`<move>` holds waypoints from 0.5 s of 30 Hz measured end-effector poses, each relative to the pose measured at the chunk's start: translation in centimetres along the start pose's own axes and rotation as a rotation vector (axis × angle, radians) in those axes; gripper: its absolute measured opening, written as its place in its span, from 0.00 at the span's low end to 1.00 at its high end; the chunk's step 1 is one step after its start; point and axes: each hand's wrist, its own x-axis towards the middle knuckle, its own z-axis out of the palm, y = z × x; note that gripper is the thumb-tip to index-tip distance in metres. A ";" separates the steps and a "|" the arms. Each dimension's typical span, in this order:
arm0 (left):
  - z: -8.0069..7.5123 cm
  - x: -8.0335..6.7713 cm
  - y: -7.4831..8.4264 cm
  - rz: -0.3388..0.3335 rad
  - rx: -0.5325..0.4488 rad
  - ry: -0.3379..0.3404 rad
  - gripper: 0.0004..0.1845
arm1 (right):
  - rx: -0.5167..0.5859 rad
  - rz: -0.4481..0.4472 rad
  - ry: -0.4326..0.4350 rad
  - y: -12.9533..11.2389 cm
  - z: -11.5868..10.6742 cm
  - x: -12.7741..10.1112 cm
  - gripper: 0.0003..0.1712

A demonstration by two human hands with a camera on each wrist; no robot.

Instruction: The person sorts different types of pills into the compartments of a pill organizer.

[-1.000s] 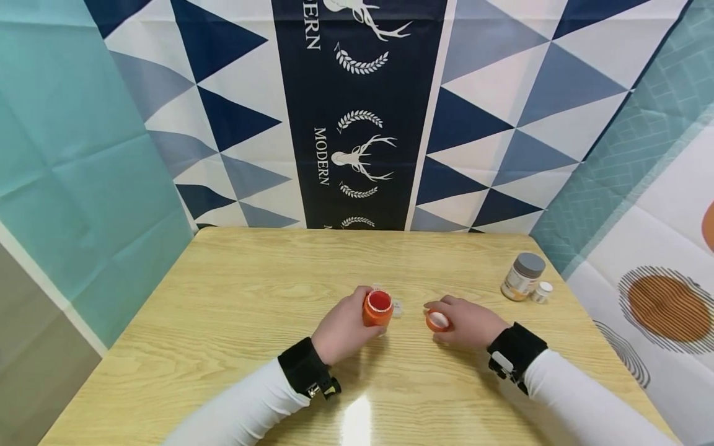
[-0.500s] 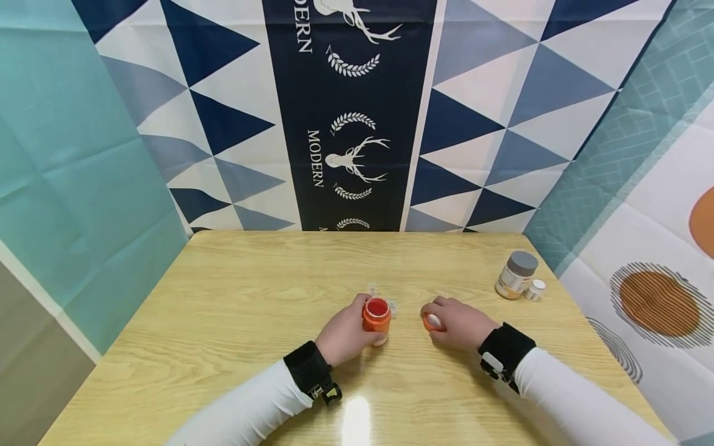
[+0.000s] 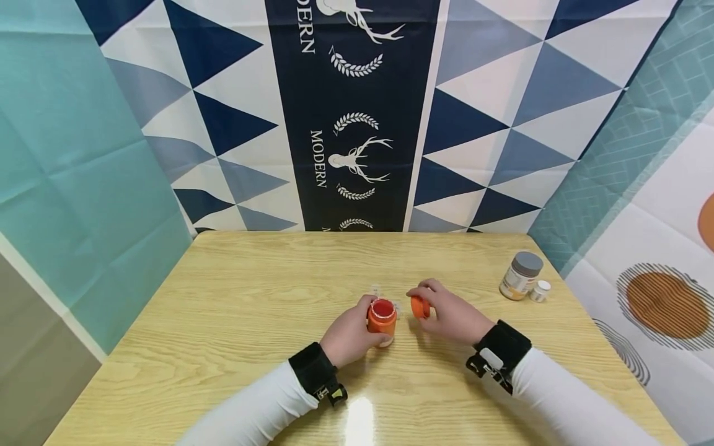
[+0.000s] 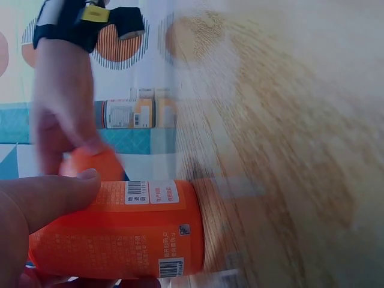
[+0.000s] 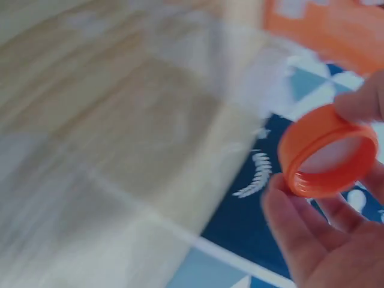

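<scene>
Orange bottle (image 3: 382, 318) clasped in left hand (image 3: 348, 337) | right hand (image 3: 454, 319) pinches cap (image 3: 419, 306) just beside

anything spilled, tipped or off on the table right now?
Nothing stands out. The left hand grips the open orange plastic bottle upright on the wooden table; the right hand pinches its orange cap beside it. The grey-lidded jar stands upright at the right edge. No spill shows.
</scene>
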 end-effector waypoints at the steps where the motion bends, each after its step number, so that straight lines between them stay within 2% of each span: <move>1: 0.0 0.0 0.0 0.000 -0.002 0.001 0.40 | 0.028 -0.013 0.037 -0.5 -0.2 0.1 0.30; 5: -0.1 -0.1 0.0 0.008 -0.014 0.005 0.39 | 0.155 -0.037 0.167 -2.3 -0.7 0.6 0.28; 8: 0.0 -0.2 0.0 0.018 -0.018 0.009 0.39 | 0.269 -0.050 0.224 -3.7 -0.6 0.9 0.24; 11: 0.0 -0.2 -0.1 0.022 -0.011 0.010 0.38 | 0.355 -0.075 0.242 -4.6 -0.2 1.1 0.20; 15: 0.0 -0.2 -0.1 0.028 -0.008 0.010 0.37 | 0.392 -0.107 0.215 -5.4 0.5 1.2 0.21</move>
